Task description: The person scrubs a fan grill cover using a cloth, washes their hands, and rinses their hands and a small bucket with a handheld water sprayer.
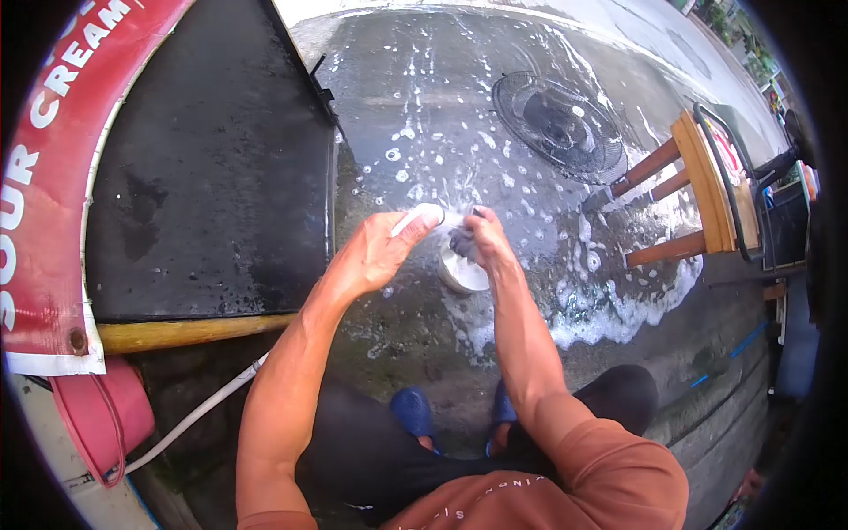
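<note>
My left hand [386, 246] is wrapped around the end of a white hose [427, 214], and water sprays from it to the right. My right hand [488, 238] grips a small dark grey piece [461, 244] in that spray; its kind is blurred by water. Just below it stands a pale round tub [465, 276] with white suds, on the wet concrete. Farther off, a black round fan grille [565, 124] lies flat on the soapy ground.
A wooden stool [707, 185] lies on its side at the right, with foam [609, 318] around it. At left are a large black panel [212, 159], a red banner [66, 150] and a pink basin [106, 411]. The hose runs past my left arm. Blue clogs [412, 413] are on my feet.
</note>
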`<act>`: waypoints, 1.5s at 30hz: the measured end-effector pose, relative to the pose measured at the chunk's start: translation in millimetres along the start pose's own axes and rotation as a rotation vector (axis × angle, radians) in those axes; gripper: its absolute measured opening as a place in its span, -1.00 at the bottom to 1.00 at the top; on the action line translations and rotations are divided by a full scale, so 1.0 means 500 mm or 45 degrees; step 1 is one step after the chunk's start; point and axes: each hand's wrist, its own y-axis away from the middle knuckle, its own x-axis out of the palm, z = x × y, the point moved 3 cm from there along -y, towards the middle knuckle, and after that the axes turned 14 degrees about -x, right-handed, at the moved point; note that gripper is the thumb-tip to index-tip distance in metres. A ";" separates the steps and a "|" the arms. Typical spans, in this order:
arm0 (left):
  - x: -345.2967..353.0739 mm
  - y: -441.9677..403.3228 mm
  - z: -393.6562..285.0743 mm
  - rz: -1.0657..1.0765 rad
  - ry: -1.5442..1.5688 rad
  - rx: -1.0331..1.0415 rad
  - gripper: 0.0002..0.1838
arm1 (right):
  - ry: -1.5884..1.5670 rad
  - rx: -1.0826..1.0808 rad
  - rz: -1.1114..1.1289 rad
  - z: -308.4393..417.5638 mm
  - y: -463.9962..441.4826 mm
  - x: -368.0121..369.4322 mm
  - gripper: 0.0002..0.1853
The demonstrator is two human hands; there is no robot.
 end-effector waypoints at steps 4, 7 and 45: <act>-0.028 0.011 -0.004 -0.087 -0.053 -0.037 -0.28 | -0.384 0.002 0.145 0.043 -0.035 0.082 -0.72; -0.030 0.012 -0.008 -0.121 -0.024 -0.010 -0.26 | -0.713 0.160 0.164 0.002 -0.086 0.126 -0.79; -0.043 -0.009 0.015 -0.340 -0.288 -0.154 -0.22 | 1.712 -0.523 0.557 0.040 0.044 0.069 -0.79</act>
